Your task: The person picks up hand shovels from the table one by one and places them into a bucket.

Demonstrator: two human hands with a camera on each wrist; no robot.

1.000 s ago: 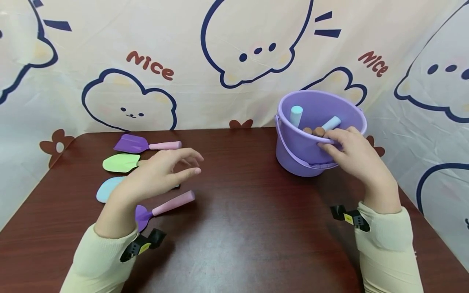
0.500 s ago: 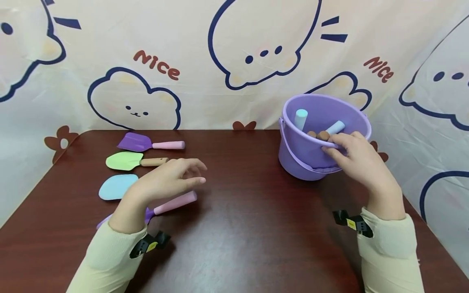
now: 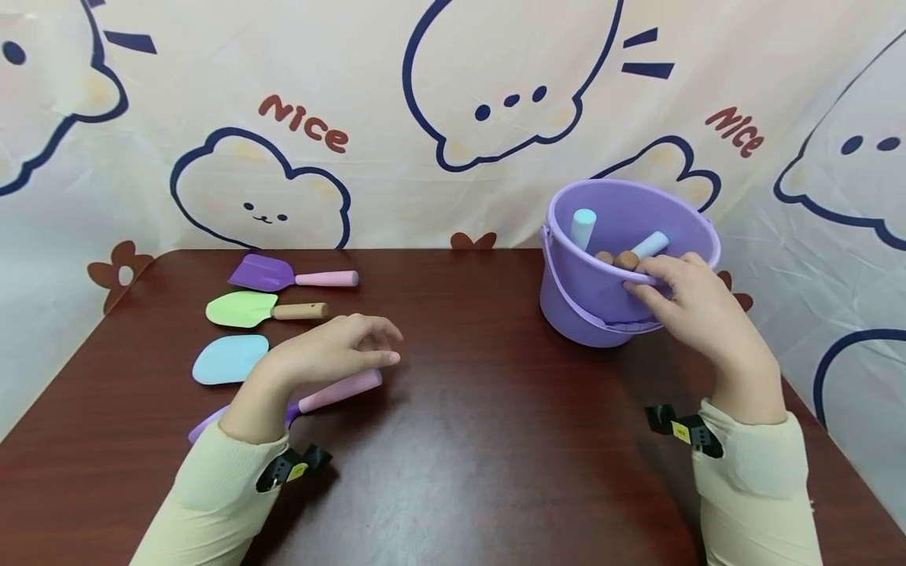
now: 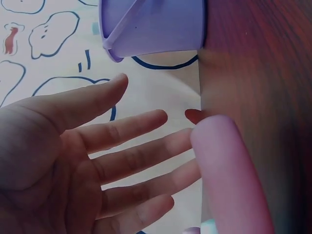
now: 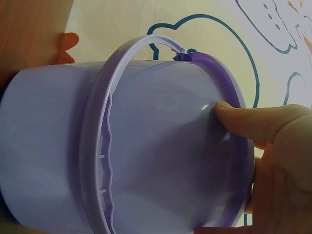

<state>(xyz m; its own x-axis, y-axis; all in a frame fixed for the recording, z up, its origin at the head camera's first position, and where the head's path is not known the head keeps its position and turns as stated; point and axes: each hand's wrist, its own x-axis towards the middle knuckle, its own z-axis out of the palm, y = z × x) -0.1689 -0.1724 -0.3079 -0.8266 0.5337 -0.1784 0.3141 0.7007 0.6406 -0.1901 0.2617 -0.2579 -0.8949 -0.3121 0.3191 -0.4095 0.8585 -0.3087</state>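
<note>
My right hand (image 3: 697, 310) grips the near rim of a purple bucket (image 3: 587, 303), thumb outside and fingers over the edge. In the right wrist view the thumb presses the wall of the bucket (image 5: 161, 146) above its hanging handle. My left hand (image 3: 333, 346) hovers with relaxed fingers and holds nothing. Below it lies a purple toy shovel with a pink handle (image 3: 343, 391), its blade partly hidden by the wrist. Beyond are a light blue shovel (image 3: 230, 359), its handle covered by the hand, a green trowel (image 3: 243, 310) and a flat purple shovel (image 3: 260, 273).
Inside the bucket stand light blue handles (image 3: 583, 228) and brown rounded ends (image 3: 626, 260). A dark red-brown table (image 3: 467, 472) carries everything. Behind it hangs a cream cloth (image 3: 396, 204) with cartoon outlines, close behind the bucket.
The left hand has drawn back a little toward the front, uncovering the green trowel's wooden handle. The right hand keeps its grip on the bucket's rim. The head view has shifted slightly.
</note>
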